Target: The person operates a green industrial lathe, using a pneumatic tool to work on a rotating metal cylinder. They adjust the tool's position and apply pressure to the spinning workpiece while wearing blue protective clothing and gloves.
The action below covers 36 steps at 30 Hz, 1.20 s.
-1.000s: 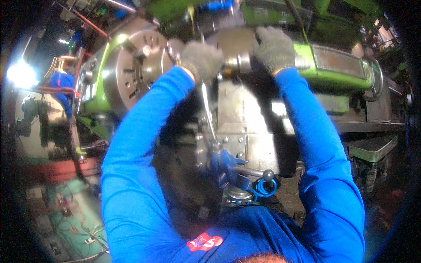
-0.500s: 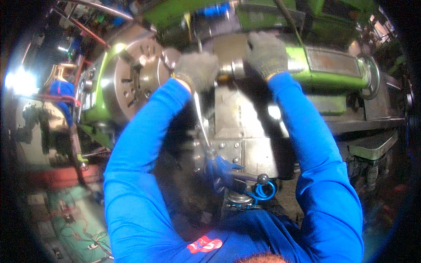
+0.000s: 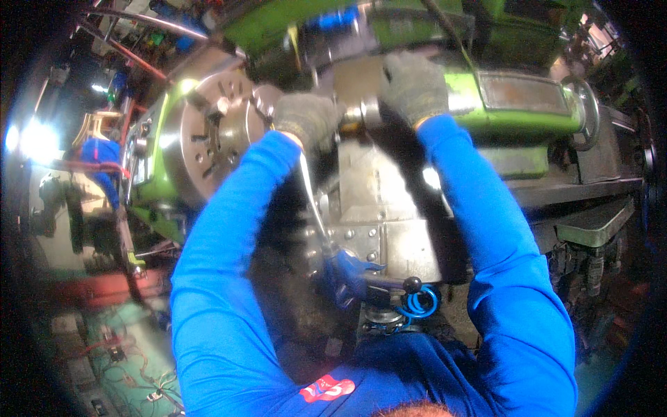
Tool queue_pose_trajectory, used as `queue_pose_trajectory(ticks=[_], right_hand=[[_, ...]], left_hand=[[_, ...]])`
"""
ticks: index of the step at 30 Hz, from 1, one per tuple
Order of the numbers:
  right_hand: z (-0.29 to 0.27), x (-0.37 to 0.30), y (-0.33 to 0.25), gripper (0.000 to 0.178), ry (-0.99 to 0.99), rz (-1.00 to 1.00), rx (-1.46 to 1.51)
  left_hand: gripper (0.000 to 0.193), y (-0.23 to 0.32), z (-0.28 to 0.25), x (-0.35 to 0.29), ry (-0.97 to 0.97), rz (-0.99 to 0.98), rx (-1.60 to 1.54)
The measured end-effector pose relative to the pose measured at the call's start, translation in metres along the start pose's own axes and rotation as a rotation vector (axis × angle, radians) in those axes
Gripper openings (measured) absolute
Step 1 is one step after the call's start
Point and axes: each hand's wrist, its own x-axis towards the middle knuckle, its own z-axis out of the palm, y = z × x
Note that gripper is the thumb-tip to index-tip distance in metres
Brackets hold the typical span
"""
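Note:
Both my hands wear grey work gloves and reach over a green lathe. My left hand [image 3: 306, 117] is closed, just right of the large round faceplate [image 3: 208, 132] and its steel hub. My right hand [image 3: 415, 89] is closed at the left end of the green tailstock [image 3: 514, 118]. Between the hands shows a short shiny metal cylinder [image 3: 361, 115] with a yellowish part under it. The fingers of both hands curl away from view and blur, so what they grip is hidden. Below, a blue air blow gun [image 3: 344, 271] with a long metal nozzle points up toward my left hand.
A coiled blue hose [image 3: 420, 300] and a black ball-ended lever [image 3: 411, 284] are in front of the metal carriage [image 3: 406, 250]. A handwheel [image 3: 587, 115] and a shallow tray [image 3: 597, 226] stand at the right. A red base [image 3: 104, 288] and loose wires lie lower left.
The whole view has shifted slightly. My left hand sits a little lower and my right hand a little further left; both stay closed over the lathe.

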Motion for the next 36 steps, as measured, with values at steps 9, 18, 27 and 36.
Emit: queue_pose_trajectory(ticks=[9, 18, 27, 36], right_hand=[[0.002, 0.001, -0.004, 0.023, -0.018, 0.007, 0.006], [-0.007, 0.001, -0.006, 0.023, -0.067, 0.032, -0.024], [-0.004, 0.000, -0.003, 0.022, -0.032, 0.003, 0.002], [0.001, 0.000, 0.003, 0.023, -0.001, -0.013, 0.021]], left_hand=[[0.030, -0.008, 0.006, -0.005, 0.143, 0.087, 0.039], [0.024, -0.008, 0.006, -0.004, 0.247, 0.150, 0.049], [0.019, 0.000, -0.007, -0.001, 0.128, 0.078, 0.109], [0.014, -0.010, 0.006, 0.004, 0.204, 0.201, 0.176]])
